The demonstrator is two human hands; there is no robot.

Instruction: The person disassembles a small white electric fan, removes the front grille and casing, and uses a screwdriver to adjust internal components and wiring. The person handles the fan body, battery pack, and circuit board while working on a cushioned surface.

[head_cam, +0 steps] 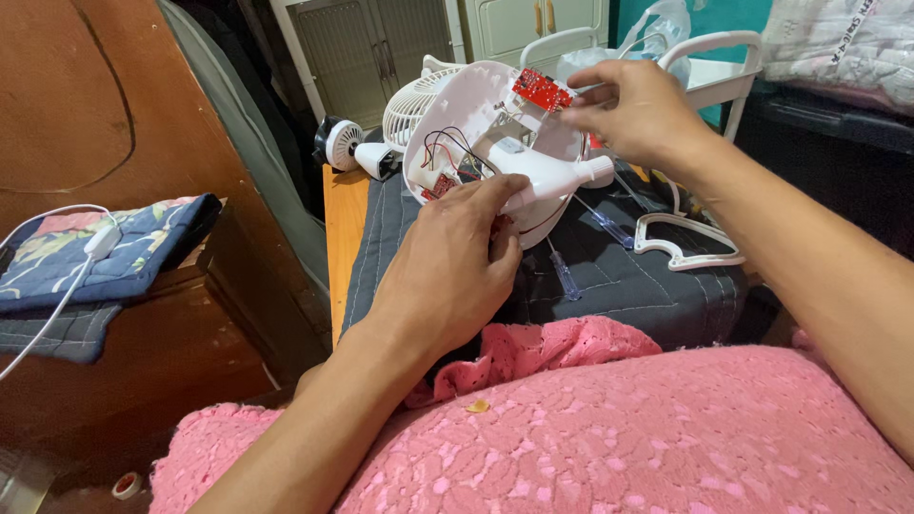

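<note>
Two bare hands are seen at work on an opened white fan housing [495,124], which is held tilted up over the middle of a surface covered by a dark quilted cloth [628,276]. The left hand [447,266] is laid against the lower rim of the housing, its thumb pressed along a white neck piece [562,176] that juts toward the right edge of the surface; the grip is closed around the rim, though the fingertips are hidden behind the shell. The right hand [638,105] is raised at the upper rim, its fingers pinched on a small red circuit board [541,90]. Black and red wires [452,152] are seen looped inside the shell. Two clear-handled screwdrivers [564,276] are laid on the cloth just below the housing, one nearer the front edge, the other toward the right. A flat white bracket [685,243] is seen near the right edge. A white fan grille [409,105] is propped behind the housing at the far edge, and a small round motor part [341,143] is set beside it at the far left corner. A pink lace garment [619,428] fills the foreground. A patterned blue pad [105,243] with a white cable [57,295] is rested on wooden furniture to the left.
</note>
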